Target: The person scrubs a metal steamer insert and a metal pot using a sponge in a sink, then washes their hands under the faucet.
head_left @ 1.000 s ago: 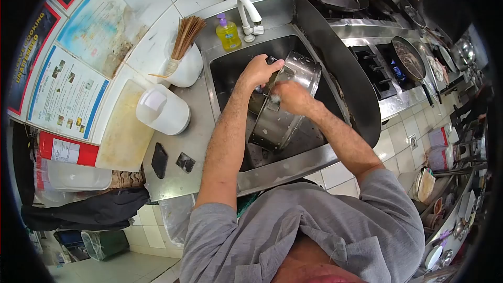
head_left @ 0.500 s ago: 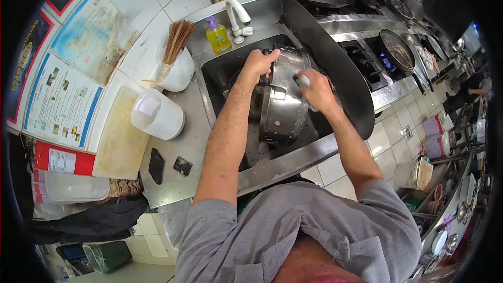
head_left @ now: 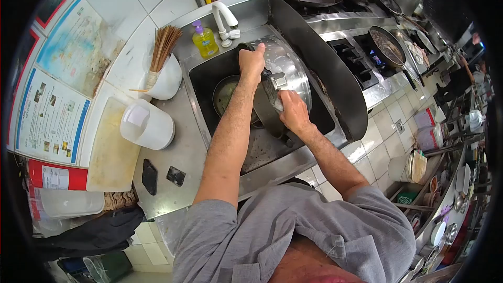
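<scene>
A large stainless steel pot [head_left: 288, 65] lies tilted in the sink [head_left: 251, 162], wet with suds on its outer wall. My left hand [head_left: 252, 64] is closed round the pot's black handle at its upper left. With my right hand [head_left: 295, 111] I press a pale scouring pad [head_left: 277, 100] to the pot near a metal bracket; the fingers cover most of the pad. Beside the pot, in the left of the sink, a round pan [head_left: 222, 94] with liquid in it is partly hidden by my left forearm.
A white faucet [head_left: 225, 18] and a yellow soap bottle [head_left: 204, 41] stand behind the sink. Left are a stick brush [head_left: 163, 52] in a white holder and a white container [head_left: 149, 123]. Two dark pads [head_left: 176, 176] lie on the counter. A metal divider [head_left: 335, 78] separates the stove.
The pot has turned in the sink, showing more of its rounded outer side. My right hand has moved down and left along the pot with the pad. My left hand keeps its hold.
</scene>
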Motion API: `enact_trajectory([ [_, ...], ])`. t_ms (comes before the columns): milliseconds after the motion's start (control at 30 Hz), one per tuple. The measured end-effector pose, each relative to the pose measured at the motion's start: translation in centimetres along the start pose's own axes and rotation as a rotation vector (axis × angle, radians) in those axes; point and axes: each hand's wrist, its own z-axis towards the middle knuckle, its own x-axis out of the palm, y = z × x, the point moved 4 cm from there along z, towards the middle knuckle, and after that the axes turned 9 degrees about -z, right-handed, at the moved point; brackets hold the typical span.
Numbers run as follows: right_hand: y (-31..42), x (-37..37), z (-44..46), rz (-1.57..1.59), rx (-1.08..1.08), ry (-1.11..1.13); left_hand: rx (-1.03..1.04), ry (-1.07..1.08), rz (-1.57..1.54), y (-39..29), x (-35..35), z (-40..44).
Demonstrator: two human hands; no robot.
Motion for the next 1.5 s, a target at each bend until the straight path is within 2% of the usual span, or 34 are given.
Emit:
enact_trajectory([
  [100,0.3,0.6,3.5,-0.048,0.003,-0.083,-0.010,0.013,-0.006,-0.8,-0.5,-0.7],
  [167,1.0,0.9,3.8,-0.084,0.007,-0.011,-0.069,0.074,-0.084,-2.6,-0.6,-1.3],
  [267,0.9,1.4,3.4,0.018,0.023,-0.044,-0.089,0.033,-0.129,-3.1,-0.9,-1.1],
  [333,0.9,1.9,2.7,0.021,-0.055,-0.170,-0.058,-0.006,-0.086,-2.3,-1.4,-0.6],
  [400,0.4,1.9,2.3,0.010,-0.066,-0.153,-0.022,-0.031,-0.112,0.6,-1.2,1.1],
  [500,-0.4,1.6,2.7,-0.003,-0.091,-0.116,-0.002,-0.060,-0.151,0.2,-0.7,0.6],
  [567,-0.6,1.3,3.3,-0.005,-0.100,-0.091,-0.036,-0.002,-0.161,-0.5,-0.1,-0.5],
  [667,-0.2,1.3,4.4,0.050,0.028,-0.122,0.016,-0.002,-0.119,-0.6,0.3,-0.5],
  [733,-0.3,1.1,4.7,0.107,0.220,-0.154,0.009,-0.014,-0.145,-0.3,0.5,0.0],
  [767,-0.5,1.0,4.7,0.107,0.227,-0.147,0.002,-0.025,-0.172,0.1,0.5,0.0],
  [867,-1.3,0.9,4.2,0.143,0.098,-0.062,-0.003,-0.039,-0.162,0.9,0.5,0.0],
  [1033,-1.1,1.5,5.2,0.096,0.047,-0.114,0.013,-0.010,-0.157,0.2,0.7,0.1],
  [1067,-1.1,1.4,5.2,0.089,0.020,-0.112,-0.061,0.019,-0.210,-1.9,0.5,-1.2],
  [1167,-0.8,0.8,4.1,0.099,-0.009,-0.095,-0.114,-0.009,-0.245,-2.1,0.1,-1.6],
  [1200,-1.1,1.0,3.8,0.096,-0.008,-0.078,-0.030,-0.064,-0.188,0.2,0.0,0.4],
  [1300,-1.1,1.0,5.4,0.091,-0.042,-0.086,0.018,-0.062,-0.173,0.4,0.4,0.4],
  [1333,-1.1,1.2,5.7,0.090,-0.048,-0.063,-0.093,0.032,-0.293,-1.7,0.2,-0.7],
  [1433,-1.2,1.9,4.1,0.088,-0.048,-0.088,-0.128,0.056,-0.331,-2.8,-0.5,-1.4],
  [1500,-1.2,1.4,3.2,0.144,-0.138,-0.156,-0.123,0.052,-0.369,-2.4,-0.7,-1.0],
])
